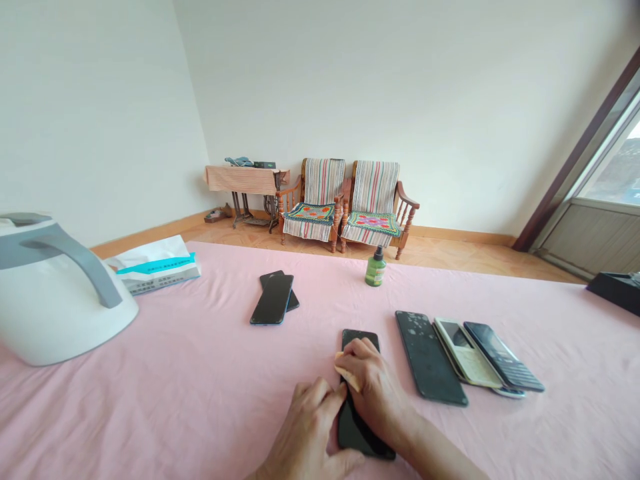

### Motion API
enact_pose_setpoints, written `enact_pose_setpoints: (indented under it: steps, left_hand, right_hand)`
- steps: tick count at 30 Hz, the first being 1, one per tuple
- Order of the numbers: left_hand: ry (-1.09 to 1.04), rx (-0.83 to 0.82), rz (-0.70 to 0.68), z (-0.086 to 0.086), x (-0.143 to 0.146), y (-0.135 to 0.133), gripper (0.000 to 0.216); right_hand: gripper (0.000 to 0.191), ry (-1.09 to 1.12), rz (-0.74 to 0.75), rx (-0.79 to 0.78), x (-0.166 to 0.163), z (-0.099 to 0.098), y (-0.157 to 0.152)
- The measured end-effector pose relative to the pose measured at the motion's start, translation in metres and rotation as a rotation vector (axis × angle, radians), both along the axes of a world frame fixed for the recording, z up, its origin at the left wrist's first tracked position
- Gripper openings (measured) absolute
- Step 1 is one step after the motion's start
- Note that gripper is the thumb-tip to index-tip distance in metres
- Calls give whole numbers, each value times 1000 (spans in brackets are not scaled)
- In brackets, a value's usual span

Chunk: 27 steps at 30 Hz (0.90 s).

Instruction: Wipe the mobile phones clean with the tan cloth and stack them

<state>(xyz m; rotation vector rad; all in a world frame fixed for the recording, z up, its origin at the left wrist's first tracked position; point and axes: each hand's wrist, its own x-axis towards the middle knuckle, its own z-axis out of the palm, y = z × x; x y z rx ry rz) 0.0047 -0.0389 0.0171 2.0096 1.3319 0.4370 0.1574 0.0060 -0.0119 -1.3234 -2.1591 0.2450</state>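
Note:
A black smartphone (359,339) lies face up on the pink cloth (200,387) just in front of me. My right hand (373,385) presses a small yellowish pad (347,375) onto its screen, fingers curled over the pad. My left hand (310,430) steadies the phone's near left edge, fingers bent against it. To the right lie three more phones side by side: a large dark one (430,357), a pale keypad one (466,361) and a dark keypad one (503,357).
Two stacked black phones (274,298) lie further back at the centre. A green spray bottle (375,268) stands behind. A white kettle (55,293) sits at the left, with a white and teal bag (157,265) beyond it. A black box (616,289) is at the right edge.

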Motion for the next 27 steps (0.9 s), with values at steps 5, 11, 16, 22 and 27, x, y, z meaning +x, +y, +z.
enact_pose_setpoints:
  steps: [5, 11, 16, 22, 27]
  left_hand:
    - [-5, 2, 9, 0, 0, 0, 65]
    - [-21, 25, -4, -1, -1, -2, 70]
    - [-6, 34, -8, -1, -1, -2, 67]
    - [-23, 51, -21, -6, -2, 0, 60]
    - [-17, 39, -25, -4, -3, -2, 64]
  right_hand:
    - [26, -16, -52, 7, 4, 3, 16]
    - [29, -5, -103, 23, 19, 4, 48]
    - [26, -6, -59, 9, 17, 1, 15]
    - [18, 2, 13, -39, 9, 2, -12]
    - [27, -68, -46, 1, 11, 8, 24]
